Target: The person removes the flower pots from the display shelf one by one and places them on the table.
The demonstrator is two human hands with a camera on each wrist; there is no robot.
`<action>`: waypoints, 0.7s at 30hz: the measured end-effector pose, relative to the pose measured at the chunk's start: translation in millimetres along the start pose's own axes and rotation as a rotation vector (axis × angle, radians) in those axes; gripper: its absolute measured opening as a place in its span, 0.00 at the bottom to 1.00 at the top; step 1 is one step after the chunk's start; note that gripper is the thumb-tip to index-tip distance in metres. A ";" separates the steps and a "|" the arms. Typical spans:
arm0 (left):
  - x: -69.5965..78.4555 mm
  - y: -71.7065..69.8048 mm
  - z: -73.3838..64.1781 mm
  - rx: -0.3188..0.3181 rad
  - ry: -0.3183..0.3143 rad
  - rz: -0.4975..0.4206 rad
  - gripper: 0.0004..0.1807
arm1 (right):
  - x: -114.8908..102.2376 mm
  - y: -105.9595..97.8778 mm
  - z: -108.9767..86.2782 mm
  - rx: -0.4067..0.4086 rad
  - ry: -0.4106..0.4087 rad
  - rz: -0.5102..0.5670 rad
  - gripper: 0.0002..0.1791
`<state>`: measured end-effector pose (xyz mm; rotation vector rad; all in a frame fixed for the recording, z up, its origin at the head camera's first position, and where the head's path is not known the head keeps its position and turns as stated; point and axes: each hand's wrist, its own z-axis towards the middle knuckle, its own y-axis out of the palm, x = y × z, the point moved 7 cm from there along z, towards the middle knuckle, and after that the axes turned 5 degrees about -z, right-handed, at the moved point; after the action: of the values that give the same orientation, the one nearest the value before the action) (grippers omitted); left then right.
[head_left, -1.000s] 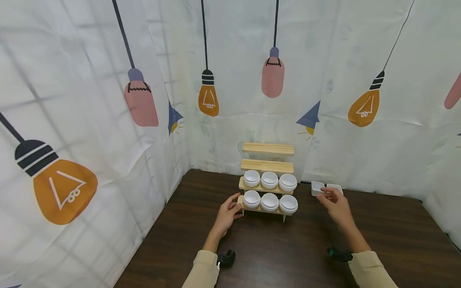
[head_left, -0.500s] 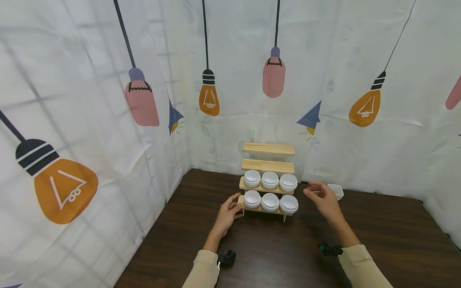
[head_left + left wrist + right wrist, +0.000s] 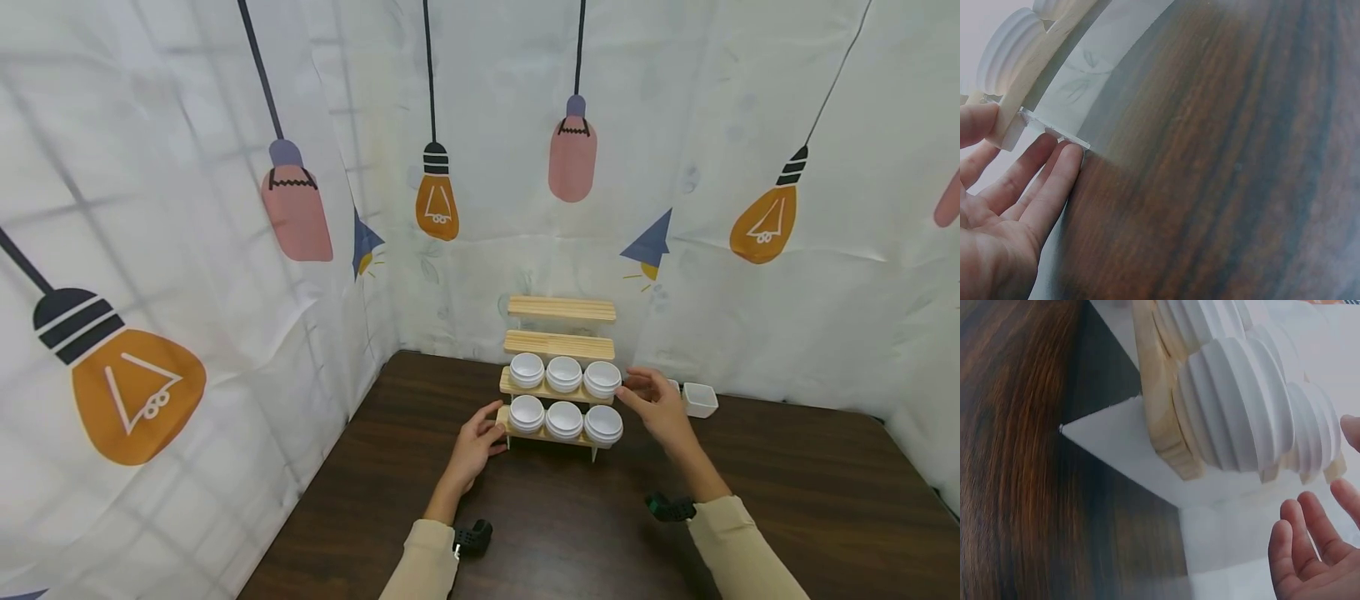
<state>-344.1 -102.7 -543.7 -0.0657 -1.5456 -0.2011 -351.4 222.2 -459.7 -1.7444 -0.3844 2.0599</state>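
A tiered wooden display stand [image 3: 561, 345] with clear supports stands near the back wall. Its two lower shelves each carry a row of white ribbed bowls [image 3: 564, 421]; the two upper shelves are bare. My left hand [image 3: 471, 443] holds the left end of the lowest shelf. In the left wrist view, the thumb lies against the wooden end [image 3: 1007, 128], and fingertips touch the clear support below. By the right end of the second shelf is my right hand [image 3: 662, 410], fingers spread and apart. The right wrist view shows a gap between thumb and fingers [image 3: 1316, 534], around the shelf end's level.
Behind and to the right of my right hand stand two small white square dishes [image 3: 701, 400], one mostly hidden by the hand. The dark wooden table [image 3: 570, 517] extends in front. A printed white curtain [image 3: 480, 275] hangs close behind the stand.
My right hand has moved left, away from the square dishes, to the right end of the stand's second shelf. The left hand stays at the lowest shelf.
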 end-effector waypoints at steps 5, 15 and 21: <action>0.0 0.5 -0.8 -0.003 0.006 -0.001 0.26 | -3.4 7.2 4.1 -0.011 -0.007 -0.010 0.35; -0.5 -0.1 -0.8 -0.001 0.000 0.004 0.27 | -8.9 17.5 8.6 -0.030 -0.017 0.020 0.35; 2.1 1.1 -1.7 -0.005 0.003 0.005 0.27 | -12.1 22.3 11.1 -0.040 -0.024 0.027 0.35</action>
<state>-342.2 -102.1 -541.5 -0.0734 -1.5417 -0.2011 -363.6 197.5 -457.5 -1.7582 -0.4133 2.1082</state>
